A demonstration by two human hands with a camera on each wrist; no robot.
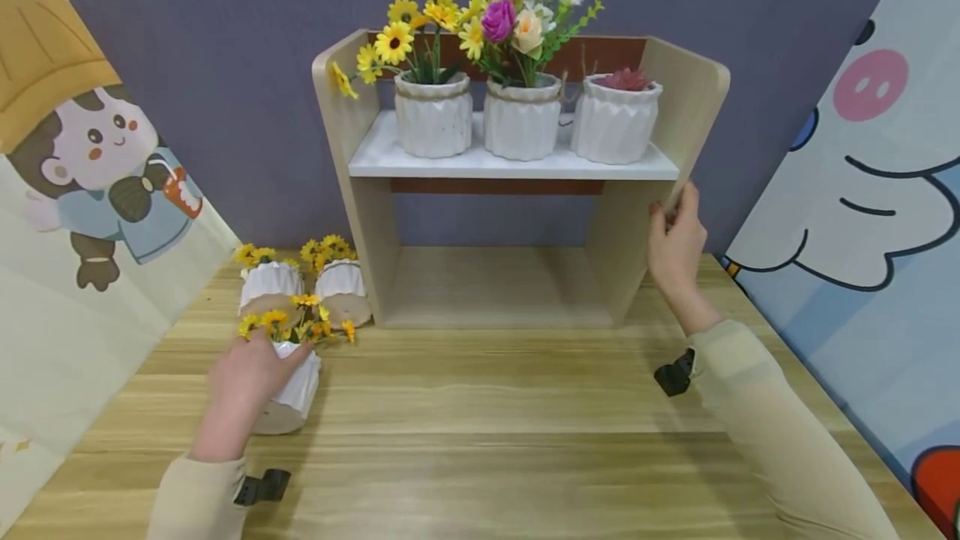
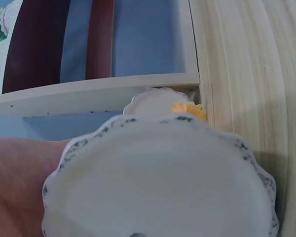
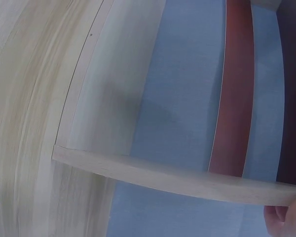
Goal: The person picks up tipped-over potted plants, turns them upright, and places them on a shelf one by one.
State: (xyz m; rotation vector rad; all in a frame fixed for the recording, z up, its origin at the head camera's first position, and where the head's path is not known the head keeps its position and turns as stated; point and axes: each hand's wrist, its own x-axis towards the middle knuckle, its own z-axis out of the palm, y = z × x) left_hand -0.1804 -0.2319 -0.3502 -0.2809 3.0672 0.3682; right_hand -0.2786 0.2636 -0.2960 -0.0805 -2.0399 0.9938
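Observation:
My left hand (image 1: pixel 247 377) grips a white fluted flower pot (image 1: pixel 300 390) with yellow flowers (image 1: pixel 300 319), thumb along its near side. The pot is tipped, its flowers pointing away and its base toward me; in the left wrist view the round scalloped base (image 2: pixel 158 177) fills the lower part. Over on the right, my right hand (image 1: pixel 677 236) holds the front edge of the right side panel (image 1: pixel 693 123) of a small wooden shelf. Its curled fingers (image 3: pixel 274 219) show against the panel's outer face in the right wrist view.
Two more white pots with yellow flowers, one at the left (image 1: pixel 272 280) and one against the shelf (image 1: pixel 343 286), lie tipped behind the left hand. The white upper board (image 1: pixel 517 167) bears three upright pots. Patterned panels flank the wooden table (image 1: pixel 487 440).

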